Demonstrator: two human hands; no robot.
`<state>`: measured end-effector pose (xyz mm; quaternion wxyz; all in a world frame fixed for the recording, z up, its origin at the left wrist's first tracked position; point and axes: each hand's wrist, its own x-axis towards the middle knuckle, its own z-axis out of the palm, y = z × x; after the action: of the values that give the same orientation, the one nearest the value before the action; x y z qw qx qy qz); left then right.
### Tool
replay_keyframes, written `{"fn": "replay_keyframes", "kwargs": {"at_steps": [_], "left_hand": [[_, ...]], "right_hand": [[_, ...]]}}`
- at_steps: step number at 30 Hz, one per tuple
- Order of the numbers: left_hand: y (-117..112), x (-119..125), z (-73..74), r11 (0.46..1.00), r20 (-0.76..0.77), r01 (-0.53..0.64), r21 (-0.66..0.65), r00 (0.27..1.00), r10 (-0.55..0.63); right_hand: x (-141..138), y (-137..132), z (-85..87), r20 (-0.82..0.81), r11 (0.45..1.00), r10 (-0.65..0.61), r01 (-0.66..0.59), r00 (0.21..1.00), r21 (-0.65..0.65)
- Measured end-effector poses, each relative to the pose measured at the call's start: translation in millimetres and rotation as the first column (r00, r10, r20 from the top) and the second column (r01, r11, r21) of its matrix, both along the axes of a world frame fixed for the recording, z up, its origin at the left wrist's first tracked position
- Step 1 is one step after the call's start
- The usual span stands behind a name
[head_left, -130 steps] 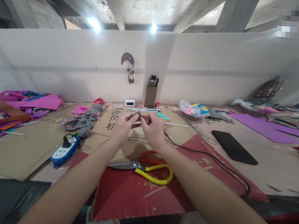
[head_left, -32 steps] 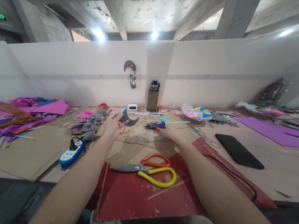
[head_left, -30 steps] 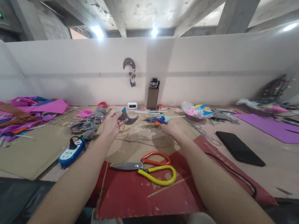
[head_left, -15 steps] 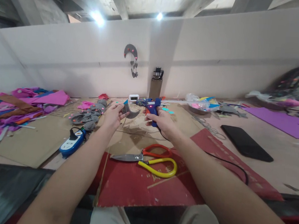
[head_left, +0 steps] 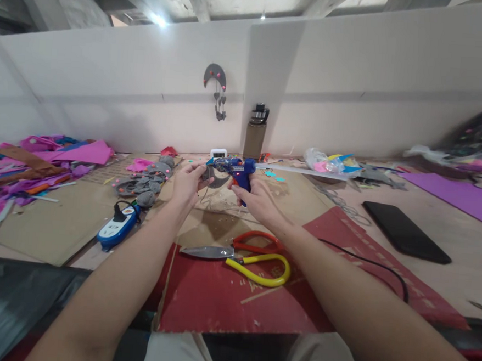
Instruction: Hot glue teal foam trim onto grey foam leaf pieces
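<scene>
My left hand (head_left: 188, 181) is raised over the table, its fingers pinched on a grey crescent-shaped felt piece (head_left: 215, 178). My right hand (head_left: 253, 199) is wrapped round the grip of a blue hot glue gun (head_left: 237, 168). The gun's nozzle points left and sits right at the felt piece. A long clear glue stick (head_left: 299, 171) juts out of the gun's back to the right. The gun's black cord (head_left: 367, 263) trails over the red cardboard.
Scissors with red and yellow handles (head_left: 244, 255) lie on red cardboard (head_left: 299, 294) near me. A blue power strip (head_left: 116, 228) lies to the left, beside grey felt pieces (head_left: 144, 185). A black phone (head_left: 406, 231) lies at right. A bottle (head_left: 256, 132) stands by the wall.
My right hand picked the glue gun up off the table and brought it left to the felt piece in my left hand. Several seconds ago both hands pinched something small.
</scene>
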<state>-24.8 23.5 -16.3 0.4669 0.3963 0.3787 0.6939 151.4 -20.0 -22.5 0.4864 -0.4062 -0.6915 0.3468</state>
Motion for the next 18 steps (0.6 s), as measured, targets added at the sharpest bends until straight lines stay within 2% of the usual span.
{"fn": "replay_keyframes", "kwargs": {"at_steps": [8,18], "left_hand": [[-3.5,4.6,1.6,1.000,-0.041,-0.023,0.015,0.999,0.023],[-5.4,7.0,4.4,0.997,-0.015,-0.065,0.028,0.998,0.065]], "right_hand": [[-3.5,-4.7,3.4,0.029,0.999,-0.039,0.039,0.999,0.000],[-1.7,-2.6,2.3,0.099,0.992,-0.121,0.117,0.988,0.042]]}}
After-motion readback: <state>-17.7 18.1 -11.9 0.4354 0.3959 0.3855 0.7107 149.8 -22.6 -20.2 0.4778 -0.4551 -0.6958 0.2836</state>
